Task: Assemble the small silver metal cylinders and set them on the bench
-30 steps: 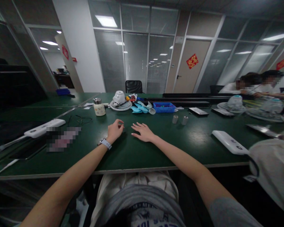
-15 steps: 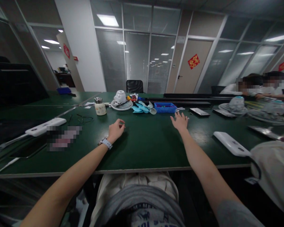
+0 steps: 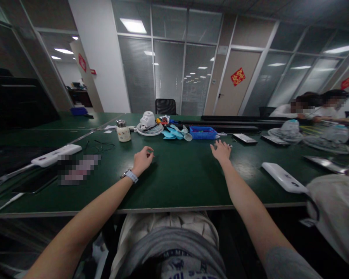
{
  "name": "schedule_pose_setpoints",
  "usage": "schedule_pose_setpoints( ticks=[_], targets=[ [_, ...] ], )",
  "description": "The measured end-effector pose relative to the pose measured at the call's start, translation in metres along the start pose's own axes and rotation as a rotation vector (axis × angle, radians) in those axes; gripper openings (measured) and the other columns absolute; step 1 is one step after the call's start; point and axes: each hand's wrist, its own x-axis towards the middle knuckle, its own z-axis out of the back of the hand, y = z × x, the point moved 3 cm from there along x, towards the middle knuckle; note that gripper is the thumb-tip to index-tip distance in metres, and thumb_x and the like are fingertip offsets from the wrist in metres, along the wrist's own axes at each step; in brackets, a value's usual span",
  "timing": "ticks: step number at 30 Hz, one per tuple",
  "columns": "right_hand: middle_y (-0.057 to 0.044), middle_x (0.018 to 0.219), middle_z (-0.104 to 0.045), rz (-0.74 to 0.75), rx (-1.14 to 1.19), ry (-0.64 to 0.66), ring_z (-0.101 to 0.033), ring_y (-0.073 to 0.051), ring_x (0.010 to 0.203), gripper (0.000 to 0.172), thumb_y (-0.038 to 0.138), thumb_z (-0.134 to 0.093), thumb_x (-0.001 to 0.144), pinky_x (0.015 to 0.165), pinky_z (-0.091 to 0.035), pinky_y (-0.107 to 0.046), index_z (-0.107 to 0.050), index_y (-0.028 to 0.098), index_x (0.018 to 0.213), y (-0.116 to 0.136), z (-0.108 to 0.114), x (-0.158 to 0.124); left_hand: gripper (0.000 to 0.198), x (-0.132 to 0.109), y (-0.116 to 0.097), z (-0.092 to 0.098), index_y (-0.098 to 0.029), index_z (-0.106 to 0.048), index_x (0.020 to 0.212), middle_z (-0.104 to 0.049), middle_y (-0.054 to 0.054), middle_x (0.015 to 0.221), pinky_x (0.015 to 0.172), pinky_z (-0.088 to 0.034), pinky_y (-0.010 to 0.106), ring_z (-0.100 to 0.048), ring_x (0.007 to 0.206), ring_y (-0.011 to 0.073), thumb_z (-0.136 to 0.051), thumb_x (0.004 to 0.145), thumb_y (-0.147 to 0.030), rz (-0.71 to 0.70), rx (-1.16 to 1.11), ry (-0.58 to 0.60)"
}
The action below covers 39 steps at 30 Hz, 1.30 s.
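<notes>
My left hand (image 3: pixel 143 159), with a watch (image 3: pixel 129 176) on its wrist, rests on the green table (image 3: pixel 180 174) with fingers curled but apart and nothing held. My right hand (image 3: pixel 221 151) lies to the right with its fingers spread, holding nothing, just in front of a blue basket (image 3: pixel 203 133). Light blue fan blades (image 3: pixel 173 133) lie left of the basket. Beside them a white fan part (image 3: pixel 147 121) sits on a round white grille (image 3: pixel 150 130). A cream jar (image 3: pixel 123 132) stands farther left, beyond my left hand.
A white power strip (image 3: pixel 57 155) and cables lie on the left. Another white device (image 3: pixel 284 177) is at the right. Long black bars (image 3: pixel 235 119) run along the back. People sit at the far right, near more fan parts (image 3: pixel 289 131).
My right hand has shifted very slightly, and a small thing by its fingertips shows more clearly. My left hand has not visibly moved.
</notes>
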Motion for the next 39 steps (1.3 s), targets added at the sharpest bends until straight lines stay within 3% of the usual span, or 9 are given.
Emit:
schedule_pose_setpoints(
  ticks=[11,39],
  targets=[
    [-0.011,0.138,-0.052,-0.005,0.012,-0.084,-0.044,-0.030,0.125,0.046,0.041,-0.038,0.093,0.103,-0.030,-0.045,-0.064,0.015,0.120,0.0017,0.0029,-0.0008,0.022,0.0015,0.0017,-0.0007,-0.023,-0.059,0.103,-0.074,0.001,0.084,0.077,-0.046,0.030,-0.068,0.082,0.0194,-0.051,0.084,-0.031,0.002,0.020,0.006],
    [-0.013,0.137,-0.053,0.033,0.091,-0.063,-0.053,-0.027,0.121,0.043,0.030,-0.043,0.092,0.100,-0.040,-0.039,-0.058,0.013,0.128,-0.0004,0.0031,0.0017,0.022,-0.0003,-0.0019,0.0005,-0.023,-0.059,0.103,-0.075,0.001,0.084,0.077,-0.047,0.030,-0.068,0.083,0.0197,-0.051,0.084,-0.030,0.003,0.008,0.017]
  ],
)
